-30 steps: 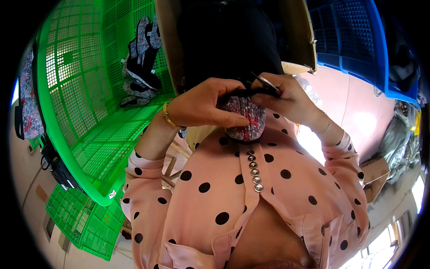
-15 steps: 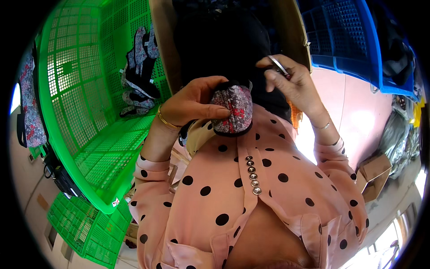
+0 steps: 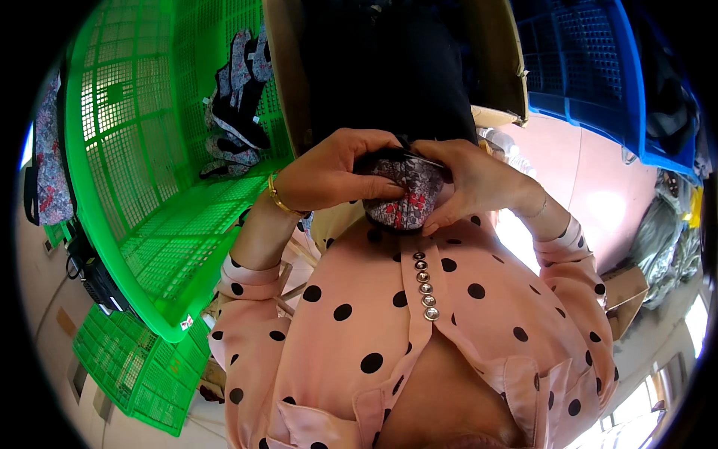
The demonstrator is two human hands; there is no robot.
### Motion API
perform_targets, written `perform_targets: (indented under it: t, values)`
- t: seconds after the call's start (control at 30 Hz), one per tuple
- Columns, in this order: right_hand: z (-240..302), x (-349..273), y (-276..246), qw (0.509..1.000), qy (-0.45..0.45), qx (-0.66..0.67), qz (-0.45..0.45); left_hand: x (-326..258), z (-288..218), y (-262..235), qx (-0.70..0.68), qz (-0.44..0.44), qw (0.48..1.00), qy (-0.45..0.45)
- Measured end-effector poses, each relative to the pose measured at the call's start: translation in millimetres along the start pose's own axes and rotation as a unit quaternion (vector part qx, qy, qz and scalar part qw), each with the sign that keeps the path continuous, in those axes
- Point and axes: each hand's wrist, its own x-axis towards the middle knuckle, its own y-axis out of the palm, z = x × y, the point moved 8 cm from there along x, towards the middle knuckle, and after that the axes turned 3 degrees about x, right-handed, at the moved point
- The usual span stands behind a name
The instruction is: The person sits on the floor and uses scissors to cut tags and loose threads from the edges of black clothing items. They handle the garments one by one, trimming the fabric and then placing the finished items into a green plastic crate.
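Both hands meet at chest height over a small patterned fabric piece (image 3: pixel 404 196), grey-black print with red flower marks, possibly a pouch or a cap; which one cannot be told. Left hand (image 3: pixel 329 173), gold bangle (image 3: pixel 278 199) at the wrist, is closed on the piece's left and upper edge, fingers curled over the top, thumb across the front. Right hand (image 3: pixel 467 179) is closed on its right side, thumb tip at the lower right corner, fingers wrapped behind. The piece hangs with its long axis roughly vertical in the picture: dark upper rim held level between the two hands, rounded lower end pointing down toward the row of silver buttons (image 3: pixel 425 287) on the pink polka-dot blouse (image 3: pixel 479 314). Lower end sits just above the blouse, nearly touching. Directly beyond the hands stands a cardboard box (image 3: pixel 497 67), its dark inside close behind the knuckles. Left of the hands, a large green plastic crate (image 3: pixel 149 202), tipped so its grid walls face in, holds a heap of similar patterned cloth (image 3: pixel 235 105), well apart from the held piece. Blue crate (image 3: pixel 598 75) to the upper right, also well apart. Open room lies mainly to the right, over the pink floor (image 3: pixel 598 187).
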Motion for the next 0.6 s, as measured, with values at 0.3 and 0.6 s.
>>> perform_targets:
  t: [0.3, 0.6]
  values:
    - [-8, 8, -6, 0.998, 0.034, 0.009, 0.047, 6, -23, 7, 0.241, 0.079, 0.967, 0.018]
    - [10, 5, -14, 0.999, -0.013, 0.004, 0.038, 3, -3, 16, -0.008, 0.033, 0.994, -0.108]
